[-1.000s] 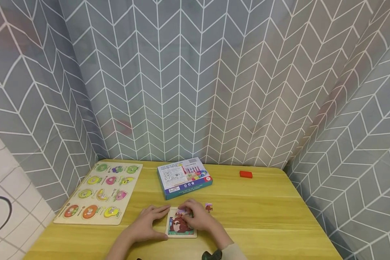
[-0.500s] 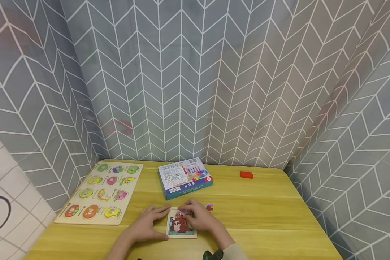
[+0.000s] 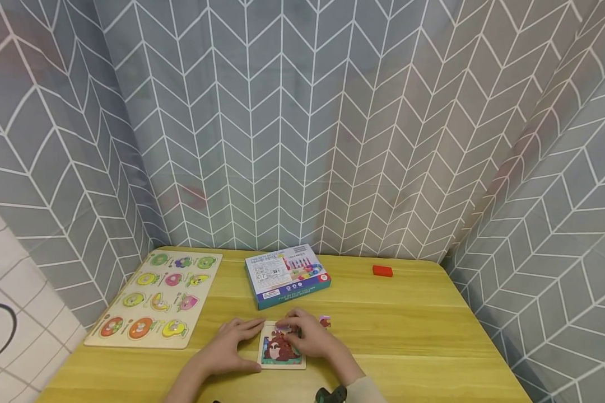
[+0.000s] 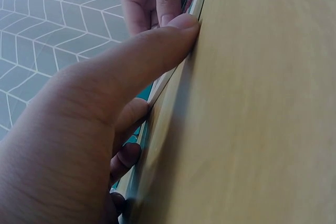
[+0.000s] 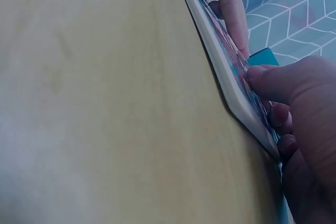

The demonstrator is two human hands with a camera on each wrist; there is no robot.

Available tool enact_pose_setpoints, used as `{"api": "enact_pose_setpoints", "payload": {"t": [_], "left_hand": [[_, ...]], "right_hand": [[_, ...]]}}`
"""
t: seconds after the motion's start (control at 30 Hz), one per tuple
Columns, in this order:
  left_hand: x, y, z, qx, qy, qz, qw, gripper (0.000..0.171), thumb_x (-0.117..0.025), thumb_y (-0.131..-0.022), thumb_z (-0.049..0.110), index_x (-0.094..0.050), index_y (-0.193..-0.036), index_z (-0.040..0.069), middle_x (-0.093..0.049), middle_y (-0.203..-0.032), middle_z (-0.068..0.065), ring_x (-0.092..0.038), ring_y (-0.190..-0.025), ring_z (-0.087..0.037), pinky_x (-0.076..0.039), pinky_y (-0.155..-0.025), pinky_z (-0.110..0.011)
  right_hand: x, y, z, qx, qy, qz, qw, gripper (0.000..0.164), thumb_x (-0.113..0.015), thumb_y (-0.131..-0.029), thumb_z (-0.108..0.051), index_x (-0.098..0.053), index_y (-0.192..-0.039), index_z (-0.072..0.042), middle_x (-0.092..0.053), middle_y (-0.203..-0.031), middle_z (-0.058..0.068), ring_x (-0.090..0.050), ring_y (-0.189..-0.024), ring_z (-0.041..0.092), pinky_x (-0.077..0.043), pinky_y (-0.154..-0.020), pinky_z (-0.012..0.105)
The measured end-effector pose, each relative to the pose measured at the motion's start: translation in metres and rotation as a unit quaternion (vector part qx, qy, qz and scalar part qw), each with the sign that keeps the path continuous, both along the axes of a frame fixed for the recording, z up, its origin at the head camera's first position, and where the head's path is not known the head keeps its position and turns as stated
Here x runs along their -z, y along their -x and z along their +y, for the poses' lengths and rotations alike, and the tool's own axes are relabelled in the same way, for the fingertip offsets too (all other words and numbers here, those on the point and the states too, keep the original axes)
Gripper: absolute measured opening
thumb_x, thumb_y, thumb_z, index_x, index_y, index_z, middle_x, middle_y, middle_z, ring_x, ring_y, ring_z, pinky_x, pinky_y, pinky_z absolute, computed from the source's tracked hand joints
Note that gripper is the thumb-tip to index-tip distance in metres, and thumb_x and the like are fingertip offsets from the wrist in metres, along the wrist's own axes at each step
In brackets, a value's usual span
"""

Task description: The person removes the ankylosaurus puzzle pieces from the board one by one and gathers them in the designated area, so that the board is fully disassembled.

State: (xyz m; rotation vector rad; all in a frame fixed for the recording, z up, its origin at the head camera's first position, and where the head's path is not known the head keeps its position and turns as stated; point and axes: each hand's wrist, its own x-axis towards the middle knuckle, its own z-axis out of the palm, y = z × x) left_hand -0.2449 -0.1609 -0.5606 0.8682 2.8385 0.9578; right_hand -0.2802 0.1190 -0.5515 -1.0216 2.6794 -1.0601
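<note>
Since the earlier frame nothing has clearly moved: lower centre, the left hand (image 3: 227,344), spread wide, braces the puzzle (image 3: 278,355) without gripping. Whether the curled right hand (image 3: 306,336) pinches anything is hidden; pressing askew could jar the puzzle apart.

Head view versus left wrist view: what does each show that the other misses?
Only the head view: the pale wooden board of colourful fruit pictures, small red rectangular block and loose brown and purple puzzle piece.

Only the left wrist view: the underside of the left hand, with fingers showing beneath its thumb.

Both: that hand, the right hand, square pale wooden puzzle frame, yellowish wooden table and grey curtain with white zigzags.
</note>
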Motion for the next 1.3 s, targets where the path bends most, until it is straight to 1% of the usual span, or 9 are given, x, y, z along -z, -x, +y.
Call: {"api": "enact_pose_setpoints", "payload": {"t": [0.17, 0.3, 0.43, 0.67, 0.73, 0.87, 1.03, 1.17, 1.3], "left_hand": [[0.000, 0.000, 0.000, 0.000, 0.002, 0.001, 1.0000, 0.096, -0.086, -0.076, 0.067, -0.058, -0.155, 0.020, -0.053, -0.160, 0.007, -0.047, -0.117, -0.010, -0.042, -0.099, -0.043], [-0.001, 0.000, 0.000, 0.000, 0.001, -0.002, 1.0000, 0.097, -0.086, -0.076, 0.067, -0.057, -0.155, 0.020, -0.053, -0.161, 0.007, -0.047, -0.118, -0.011, -0.042, -0.100, -0.044], [-0.001, 0.000, 0.000, 0.001, 0.000, 0.000, 1.0000, 0.096, -0.086, -0.076, 0.067, -0.057, -0.155, 0.020, -0.052, -0.161, 0.007, -0.047, -0.118, -0.010, -0.041, -0.101, -0.045], [0.000, 0.000, -0.001, 0.004, 0.002, 0.010, 0.9999, 0.096, -0.085, -0.076, 0.067, -0.058, -0.155, 0.019, -0.053, -0.160, 0.006, -0.048, -0.118, -0.010, -0.040, -0.100, -0.044], [0.000, 0.000, -0.001, 0.005, 0.003, 0.014, 0.9999, 0.096, -0.085, -0.076, 0.068, -0.058, -0.155, 0.019, -0.054, -0.160, 0.006, -0.048, -0.118, -0.011, -0.040, -0.100, -0.044], [0.000, -0.001, 0.000, 0.004, 0.005, 0.018, 0.9998, 0.097, -0.085, -0.076, 0.068, -0.058, -0.155, 0.018, -0.054, -0.160, 0.005, -0.049, -0.119, -0.012, -0.041, -0.100, -0.045], [0.000, -0.001, 0.000, 0.004, 0.008, 0.016, 0.9998, 0.097, -0.086, -0.076, 0.068, -0.058, -0.154, 0.018, -0.054, -0.160, 0.004, -0.049, -0.117, -0.012, -0.041, -0.099, -0.043], [0.001, 0.000, -0.001, 0.004, 0.006, 0.014, 0.9999, 0.098, -0.086, -0.075, 0.067, -0.058, -0.155, 0.018, -0.053, -0.160, 0.004, -0.048, -0.117, -0.011, -0.041, -0.099, -0.043], [0.002, 0.000, -0.001, 0.005, 0.005, 0.012, 0.9999, 0.099, -0.085, -0.076, 0.068, -0.057, -0.155, 0.018, -0.053, -0.161, 0.004, -0.048, -0.119, -0.012, -0.040, -0.100, -0.044]], "right_hand": [[-0.001, -0.001, 0.001, -0.003, 0.003, 0.005, 1.000, 0.028, -0.072, -0.102, -0.021, -0.076, -0.130, -0.015, -0.063, -0.119, -0.004, -0.054, -0.097, 0.004, -0.049, -0.087, 0.024], [-0.003, -0.001, 0.000, -0.003, 0.006, 0.005, 1.000, 0.027, -0.072, -0.103, -0.020, -0.075, -0.129, -0.015, -0.063, -0.116, -0.004, -0.052, -0.092, 0.004, -0.047, -0.083, 0.022], [-0.004, -0.002, -0.001, -0.001, 0.003, -0.001, 1.000, 0.026, -0.071, -0.103, -0.018, -0.075, -0.128, -0.015, -0.062, -0.114, -0.006, -0.051, -0.091, 0.004, -0.046, -0.083, 0.022], [-0.007, -0.004, -0.003, -0.002, 0.002, -0.012, 1.000, 0.025, -0.071, -0.103, -0.018, -0.075, -0.127, -0.015, -0.062, -0.111, -0.007, -0.051, -0.089, 0.002, -0.047, -0.081, 0.021], [-0.009, -0.005, -0.003, -0.002, 0.003, -0.007, 1.000, 0.025, -0.071, -0.103, -0.018, -0.075, -0.128, -0.015, -0.063, -0.113, -0.006, -0.052, -0.090, 0.003, -0.049, -0.083, 0.022], [-0.014, -0.007, 0.000, 0.010, 0.005, 0.000, 1.000, 0.026, -0.069, -0.105, -0.021, -0.074, -0.129, -0.014, -0.064, -0.119, -0.004, -0.055, -0.098, 0.005, -0.052, -0.090, 0.026], [-0.021, -0.011, 0.013, 0.025, 0.015, -0.013, 0.999, 0.024, -0.068, -0.105, -0.022, -0.073, -0.128, -0.016, -0.063, -0.120, -0.005, -0.056, -0.101, 0.010, -0.051, -0.092, 0.029], [-0.021, -0.012, 0.033, 0.040, 0.025, -0.017, 0.999, 0.023, -0.068, -0.105, -0.021, -0.074, -0.127, -0.017, -0.062, -0.120, -0.005, -0.055, -0.099, 0.009, -0.051, -0.091, 0.027], [-0.020, -0.013, 0.061, 0.063, 0.035, 0.005, 0.997, 0.023, -0.069, -0.104, -0.018, -0.074, -0.126, -0.015, -0.064, -0.121, -0.002, -0.057, -0.100, 0.010, -0.053, -0.089, 0.028]]}}
